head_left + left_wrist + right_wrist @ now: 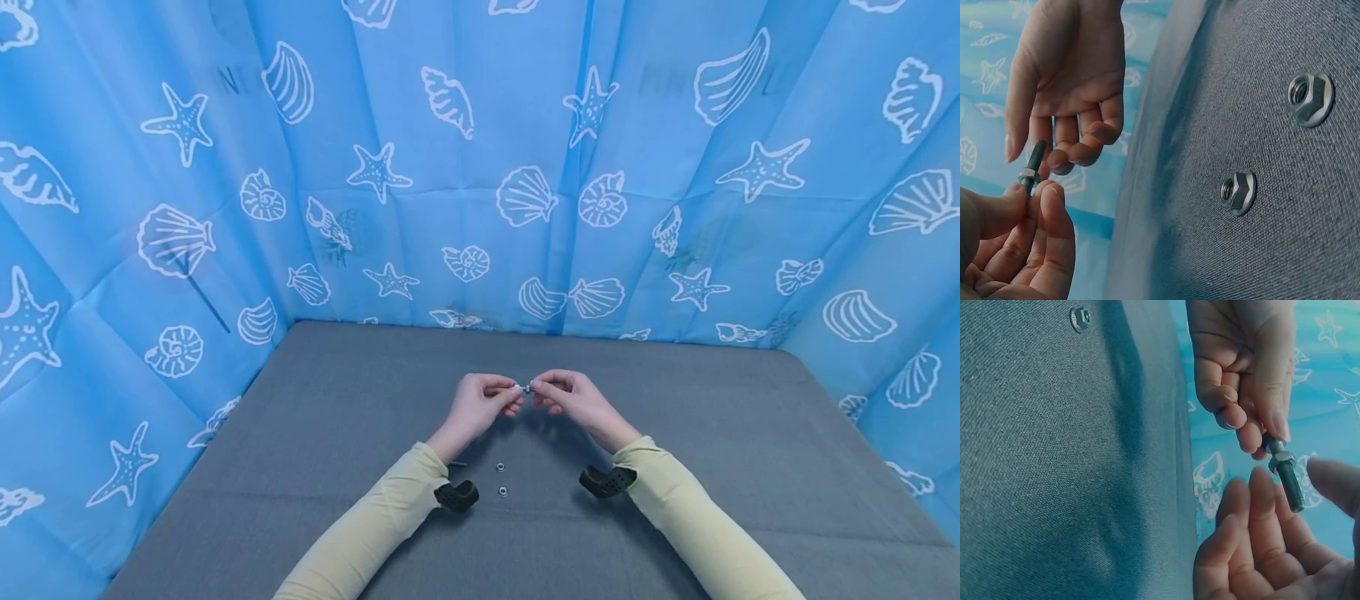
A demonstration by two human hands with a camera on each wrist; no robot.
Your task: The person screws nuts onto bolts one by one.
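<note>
Above the grey table my two hands meet. My left hand pinches a dark bolt between thumb and forefinger, at the end where a nut sits on its thread. The free end of the shaft points into my right hand. That hand's fingers and thumb lie loosely about the shaft, and the wrist views show a gap. Two loose flange nuts lie on the table under my forearms.
Blue curtain printed with shells and starfish closes off the back and both sides of the table. The second loose nut lies nearer to me. A small dark item lies beside my left sleeve.
</note>
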